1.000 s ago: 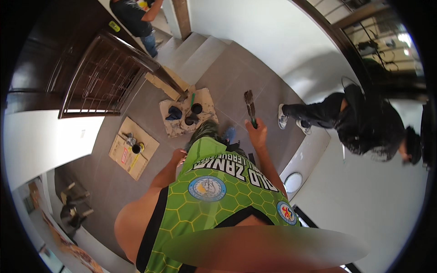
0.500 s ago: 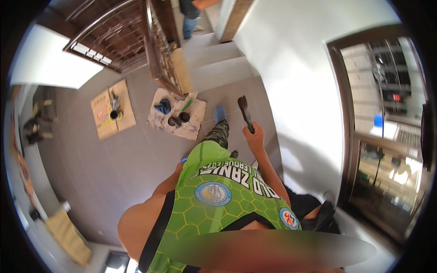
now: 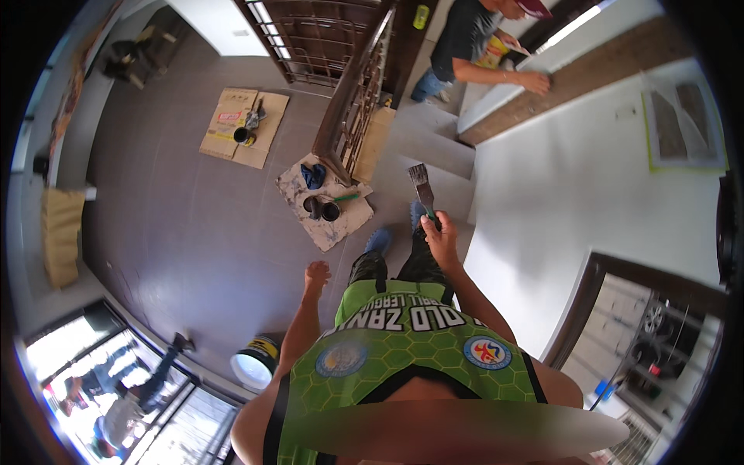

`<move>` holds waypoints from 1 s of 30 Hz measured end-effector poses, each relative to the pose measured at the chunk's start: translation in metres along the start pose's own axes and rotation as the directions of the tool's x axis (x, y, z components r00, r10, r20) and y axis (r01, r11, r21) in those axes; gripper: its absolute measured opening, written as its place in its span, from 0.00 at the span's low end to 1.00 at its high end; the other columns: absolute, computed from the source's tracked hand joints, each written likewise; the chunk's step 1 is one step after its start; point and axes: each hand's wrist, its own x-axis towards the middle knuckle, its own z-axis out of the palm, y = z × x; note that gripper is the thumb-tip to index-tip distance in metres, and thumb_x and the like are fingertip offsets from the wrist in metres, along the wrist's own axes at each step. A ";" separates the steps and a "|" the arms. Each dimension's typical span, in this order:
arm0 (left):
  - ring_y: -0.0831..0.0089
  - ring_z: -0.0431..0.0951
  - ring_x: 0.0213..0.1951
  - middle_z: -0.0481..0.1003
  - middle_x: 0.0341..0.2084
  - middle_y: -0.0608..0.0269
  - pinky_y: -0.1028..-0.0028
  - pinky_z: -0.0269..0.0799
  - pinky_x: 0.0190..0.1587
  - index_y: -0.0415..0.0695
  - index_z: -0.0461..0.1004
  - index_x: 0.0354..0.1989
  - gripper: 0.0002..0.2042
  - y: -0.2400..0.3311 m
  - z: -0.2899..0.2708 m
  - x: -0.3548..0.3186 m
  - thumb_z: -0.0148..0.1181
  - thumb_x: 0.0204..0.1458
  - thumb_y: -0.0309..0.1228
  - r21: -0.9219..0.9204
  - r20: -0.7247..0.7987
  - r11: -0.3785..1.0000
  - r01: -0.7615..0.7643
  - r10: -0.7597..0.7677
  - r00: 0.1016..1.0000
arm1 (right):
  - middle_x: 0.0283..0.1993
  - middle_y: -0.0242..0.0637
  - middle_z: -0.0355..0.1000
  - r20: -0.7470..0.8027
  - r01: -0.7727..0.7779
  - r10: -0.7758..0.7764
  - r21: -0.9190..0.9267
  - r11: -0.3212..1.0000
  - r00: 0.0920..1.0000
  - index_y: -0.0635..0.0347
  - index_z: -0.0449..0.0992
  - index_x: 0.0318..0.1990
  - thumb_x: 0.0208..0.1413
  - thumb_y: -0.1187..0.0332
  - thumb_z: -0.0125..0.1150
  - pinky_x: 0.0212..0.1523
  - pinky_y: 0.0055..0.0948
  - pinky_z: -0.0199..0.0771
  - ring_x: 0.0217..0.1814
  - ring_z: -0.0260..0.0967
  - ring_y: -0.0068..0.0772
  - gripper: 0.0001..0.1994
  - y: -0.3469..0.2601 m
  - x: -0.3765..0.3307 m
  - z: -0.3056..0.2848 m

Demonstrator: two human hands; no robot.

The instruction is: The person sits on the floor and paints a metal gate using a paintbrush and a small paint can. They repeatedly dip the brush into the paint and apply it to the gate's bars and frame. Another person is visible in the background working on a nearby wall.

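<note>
Gripping the handle of one paintbrush [image 3: 421, 184], the right hand [image 3: 443, 239] has its fingers closed round the green end, thumb along it, while the dark-stained bristles point away from the body toward the steps [image 3: 434, 151]. From where I stand, the left hand [image 3: 316, 273] hangs over the tiled floor [image 3: 209, 240] with its fingers half curled; whether they enclose anything I can't tell. Two blue shoes [image 3: 378, 241] stand just short of the brush. I count two pieces of cardboard [image 3: 325, 234] on the floor. The nearer, paint-spotted one carries two dark cups [image 3: 331, 211] side by side around its middle, one blue cloth [image 3: 313, 176] by its upper corner, and one green strip-like item [image 3: 347, 197] toward its right edge. The farther cardboard sheet [image 3: 221, 143] bears one dark can [image 3: 244, 137] near its lower edge and one greyish bundle [image 3: 256, 115] toward its upper right corner. One bucket [image 3: 269, 350] sits beside the left forearm, and one co-worker [image 3: 469, 46] on the steps rests a hand on brown trim [image 3: 581, 81].
</note>
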 end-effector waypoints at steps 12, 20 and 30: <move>0.55 0.81 0.29 0.81 0.30 0.52 0.61 0.77 0.32 0.42 0.81 0.40 0.12 -0.236 0.219 -0.039 0.61 0.52 0.34 0.122 -0.589 0.990 -0.065 0.125 0.799 | 0.32 0.28 0.67 0.398 -0.027 0.063 -0.097 0.995 0.915 0.56 0.68 0.63 0.66 0.68 0.58 0.23 0.20 0.68 0.25 0.65 0.19 0.19 0.098 0.116 -0.098; 0.50 0.82 0.45 0.82 0.38 0.48 0.59 0.76 0.49 0.42 0.81 0.45 0.14 -0.180 0.103 0.203 0.61 0.50 0.31 0.078 -0.742 0.944 -0.321 0.270 0.614 | 0.39 0.28 0.68 0.629 0.152 -0.066 -0.085 0.985 0.775 0.58 0.64 0.66 0.61 0.68 0.63 0.32 0.21 0.74 0.40 0.69 0.20 0.26 0.179 0.195 0.028; 0.50 0.77 0.55 0.77 0.51 0.43 0.58 0.73 0.56 0.50 0.67 0.65 0.35 -0.045 0.004 0.478 0.72 0.47 0.45 0.543 -0.516 0.710 -0.447 0.703 0.490 | 0.35 0.30 0.71 0.609 0.465 -0.309 -0.112 0.878 0.730 0.59 0.75 0.52 0.63 0.66 0.64 0.27 0.20 0.73 0.27 0.69 0.19 0.13 0.346 0.367 0.146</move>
